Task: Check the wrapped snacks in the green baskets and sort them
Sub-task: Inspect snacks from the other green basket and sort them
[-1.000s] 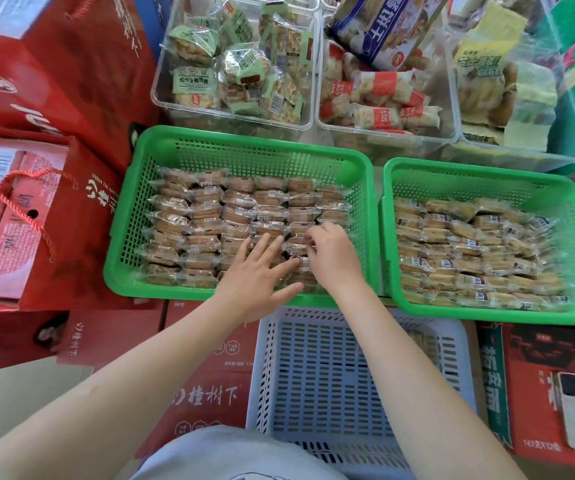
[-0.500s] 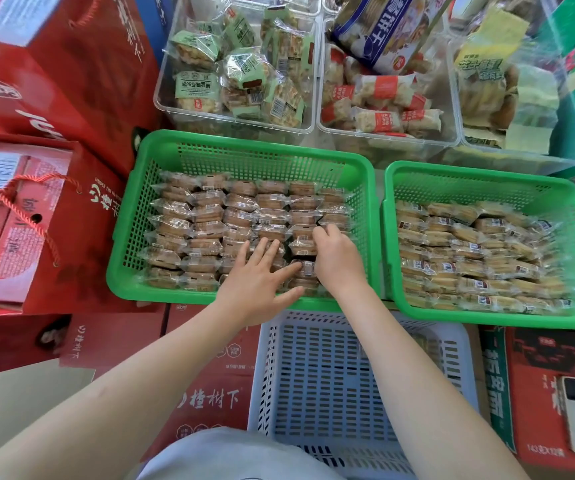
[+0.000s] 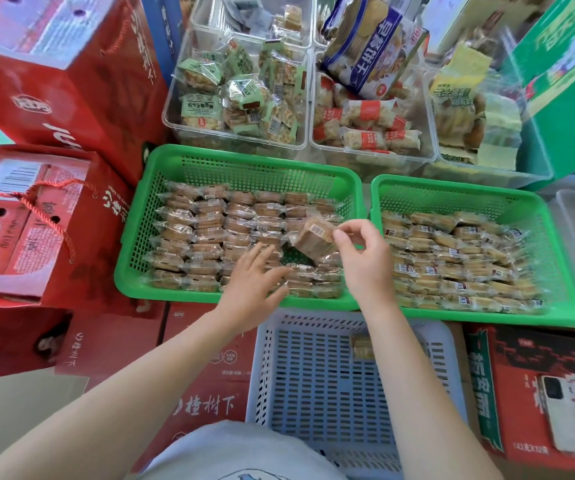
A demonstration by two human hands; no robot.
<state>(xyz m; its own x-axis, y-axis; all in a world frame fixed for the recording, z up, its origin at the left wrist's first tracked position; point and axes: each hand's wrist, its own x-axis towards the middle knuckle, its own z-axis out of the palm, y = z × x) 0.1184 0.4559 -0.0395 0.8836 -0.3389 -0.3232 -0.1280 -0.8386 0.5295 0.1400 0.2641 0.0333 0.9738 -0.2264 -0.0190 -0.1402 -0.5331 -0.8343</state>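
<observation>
Fingers [image 3: 343, 233] of the right hand [image 3: 365, 261] pinched one clear-wrapped brown snack [image 3: 314, 239], lifted and tilted above the left green plastic basket [image 3: 244, 161] at centre frame. The left hand [image 3: 255, 282] lay spread and relaxed on the rows of wrapped snacks [image 3: 210, 233] in that basket. The right green plastic basket [image 3: 452, 188] beside it held similar rows. A pale blue slatted basket [image 3: 314, 386] stood at lower centre, one wrapped snack [image 3: 362, 347] inside.
</observation>
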